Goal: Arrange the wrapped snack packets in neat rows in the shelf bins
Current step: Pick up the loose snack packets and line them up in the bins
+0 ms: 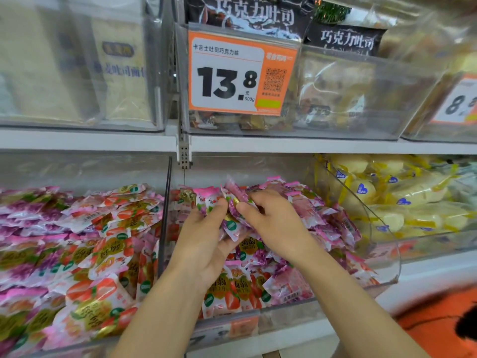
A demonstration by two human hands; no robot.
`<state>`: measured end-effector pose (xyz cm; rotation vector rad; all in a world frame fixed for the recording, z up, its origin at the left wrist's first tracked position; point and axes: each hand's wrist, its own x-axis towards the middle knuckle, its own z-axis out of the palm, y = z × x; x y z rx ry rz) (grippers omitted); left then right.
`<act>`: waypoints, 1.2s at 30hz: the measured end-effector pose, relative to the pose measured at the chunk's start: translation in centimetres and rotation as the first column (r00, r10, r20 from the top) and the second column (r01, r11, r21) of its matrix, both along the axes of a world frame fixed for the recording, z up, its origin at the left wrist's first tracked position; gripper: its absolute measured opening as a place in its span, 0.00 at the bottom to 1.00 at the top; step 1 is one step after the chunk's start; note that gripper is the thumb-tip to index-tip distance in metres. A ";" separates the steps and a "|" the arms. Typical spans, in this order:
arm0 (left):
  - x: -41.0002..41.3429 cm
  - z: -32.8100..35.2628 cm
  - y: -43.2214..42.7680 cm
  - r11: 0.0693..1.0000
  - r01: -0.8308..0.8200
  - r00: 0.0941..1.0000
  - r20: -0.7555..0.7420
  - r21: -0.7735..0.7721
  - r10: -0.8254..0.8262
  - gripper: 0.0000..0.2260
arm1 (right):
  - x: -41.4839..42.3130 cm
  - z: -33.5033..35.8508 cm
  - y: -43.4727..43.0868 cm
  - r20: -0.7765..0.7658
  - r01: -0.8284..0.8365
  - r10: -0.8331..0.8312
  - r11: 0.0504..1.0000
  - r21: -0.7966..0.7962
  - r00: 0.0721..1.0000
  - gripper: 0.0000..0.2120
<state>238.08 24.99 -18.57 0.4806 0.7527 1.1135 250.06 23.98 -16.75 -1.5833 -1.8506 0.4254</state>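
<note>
Two bare hands show, the left hand [206,244] and the right hand [273,215]. There are six clear plastic shelf bins [384,257], three on the white upper shelf [309,145] and three below it. Two orange-and-white price cards [240,73] hang on the upper bins, one cut off at the frame's edge. Two black bags with white lettering [253,14] stand in one upper bin. The pink-and-white wrapped snack packets [103,241] fill two lower bins, too many to count. The pale yellow wrapped rolls [402,195] fill one, likewise uncountable.

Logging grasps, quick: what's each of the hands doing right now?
Left hand: holding a bunch of purple snack packets.
Right hand: pinching the same bunch.
</note>
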 end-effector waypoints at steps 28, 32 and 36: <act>-2.8 2.3 -2.6 0.989 0.048 0.991 -0.134 0.140 -0.029 0.07 | 3.0 1.5 -0.8 -0.960 -0.395 -0.180 0.883 -0.254 0.215 0.04; -4.3 2.9 -4.3 0.959 0.107 0.963 -0.267 0.264 -0.033 0.11 | 0.4 2.0 -1.7 -0.929 -0.455 -0.018 0.868 -0.198 0.371 0.04; -7.4 3.4 -5.7 0.931 0.021 0.917 -0.377 0.366 0.128 0.13 | -3.1 3.1 -2.9 -0.865 -0.494 0.115 0.853 -0.167 0.489 0.07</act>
